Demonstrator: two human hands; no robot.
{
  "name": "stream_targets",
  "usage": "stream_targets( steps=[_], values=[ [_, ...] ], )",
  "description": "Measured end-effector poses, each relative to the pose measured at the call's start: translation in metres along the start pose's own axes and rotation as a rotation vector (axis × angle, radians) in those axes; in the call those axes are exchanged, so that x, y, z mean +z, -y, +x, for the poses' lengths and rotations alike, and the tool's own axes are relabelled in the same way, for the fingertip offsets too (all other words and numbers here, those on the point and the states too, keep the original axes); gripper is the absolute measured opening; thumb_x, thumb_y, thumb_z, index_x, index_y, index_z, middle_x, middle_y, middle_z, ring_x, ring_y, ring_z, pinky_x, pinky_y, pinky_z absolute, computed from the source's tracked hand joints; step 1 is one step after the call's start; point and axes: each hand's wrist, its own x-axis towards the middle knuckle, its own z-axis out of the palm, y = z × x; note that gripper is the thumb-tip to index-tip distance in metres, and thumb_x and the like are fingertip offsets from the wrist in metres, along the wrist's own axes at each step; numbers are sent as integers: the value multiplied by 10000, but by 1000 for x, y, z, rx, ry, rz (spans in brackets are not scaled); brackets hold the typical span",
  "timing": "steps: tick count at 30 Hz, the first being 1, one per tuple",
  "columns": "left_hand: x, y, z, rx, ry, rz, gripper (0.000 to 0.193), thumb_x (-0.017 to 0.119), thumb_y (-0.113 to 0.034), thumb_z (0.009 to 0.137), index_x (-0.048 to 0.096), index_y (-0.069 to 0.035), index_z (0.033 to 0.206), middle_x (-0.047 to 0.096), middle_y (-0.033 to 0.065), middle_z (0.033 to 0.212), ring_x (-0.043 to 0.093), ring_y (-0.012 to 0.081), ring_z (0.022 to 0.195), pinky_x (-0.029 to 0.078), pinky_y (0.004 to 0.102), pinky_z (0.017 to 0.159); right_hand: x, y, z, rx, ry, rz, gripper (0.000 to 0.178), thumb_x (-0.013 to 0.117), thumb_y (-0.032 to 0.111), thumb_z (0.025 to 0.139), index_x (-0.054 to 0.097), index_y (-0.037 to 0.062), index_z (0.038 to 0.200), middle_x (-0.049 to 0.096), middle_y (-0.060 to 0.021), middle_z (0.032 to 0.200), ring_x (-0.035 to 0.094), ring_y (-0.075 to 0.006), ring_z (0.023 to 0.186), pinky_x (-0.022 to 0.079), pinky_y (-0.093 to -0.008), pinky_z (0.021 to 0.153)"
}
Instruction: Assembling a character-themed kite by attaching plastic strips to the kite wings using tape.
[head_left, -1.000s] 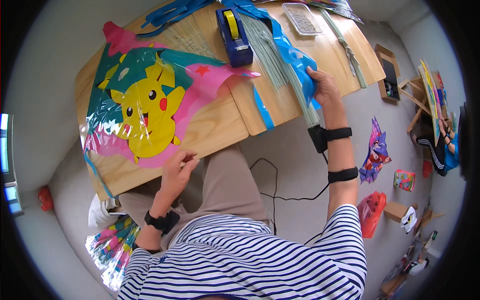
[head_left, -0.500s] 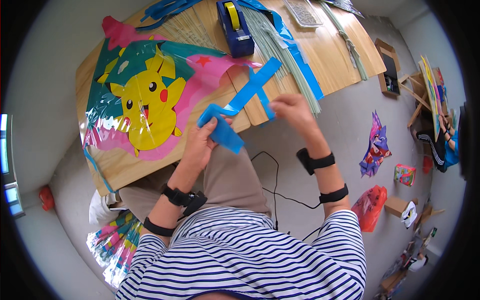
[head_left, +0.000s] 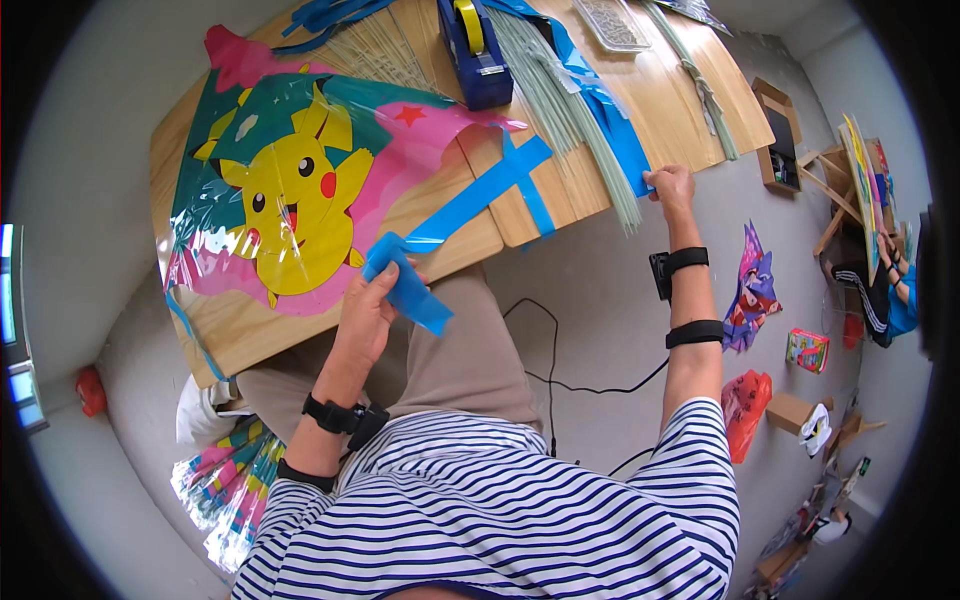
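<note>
My left hand (head_left: pixel 366 308) pinches a folded end of a blue plastic strip (head_left: pixel 482 200) above my knee, at the table's front edge. The strip's loose end hangs below the fingers; its other part runs up over the table, crossing a second blue strip (head_left: pixel 530 195). At the right, my right hand (head_left: pixel 674 187) has its fingers closed on the tip of another blue plastic strip (head_left: pixel 622 145), which lies beside a bundle of thin pale rods (head_left: pixel 575 115). A kite-like plastic sheet (head_left: pixel 300 215), printed with a yellow cartoon creature on pink and green, lies to the left.
A dark blue tape dispenser (head_left: pixel 482 75) stands at the back of the wooden table (head_left: pixel 690 130). Beyond the rods are a clear tub of small parts (head_left: pixel 612 25) and a tied rod bundle (head_left: pixel 700 90). Black cables (head_left: pixel 550 365) trail on the floor. Another person (head_left: pixel 890 290) works far right.
My right hand has moved right and slightly up to the tip of the other blue strip. My left hand has drawn its strip down and left, pulling it straighter.
</note>
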Motion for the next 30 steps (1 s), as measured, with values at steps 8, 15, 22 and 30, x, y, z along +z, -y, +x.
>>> stream_targets(
  steps=[8,15,22,30],
  values=[
    [-4,3,2,6,10,1,289,592,-214,965,554,-14,1170,642,106,1063,654,242,967,561,437,870,-9,10,-6,-72,-90,-175,121,716,189,764,752,85,815,690,-91,686,677,-217,646,524,-358,686],
    [-5,3,0,6,3,6,286,602,-228,959,576,-13,1145,657,101,1020,664,231,935,565,420,858,-14,3,7,-43,-168,-32,147,741,174,707,740,56,795,695,-115,715,665,-234,698,509,-353,705],
    [-8,2,1,-2,23,26,298,606,-252,957,583,-13,1133,676,126,968,669,233,926,562,403,852,-24,-2,21,-28,-90,117,184,733,177,700,733,13,783,697,-150,744,658,-247,722,497,-342,715],
    [-7,1,-1,1,-5,26,286,606,-247,957,587,-15,1124,676,126,961,670,234,922,565,406,846,-33,11,18,-191,-125,-75,255,718,236,726,742,15,850,710,-143,788,677,-263,772,503,-352,744]
  ],
)
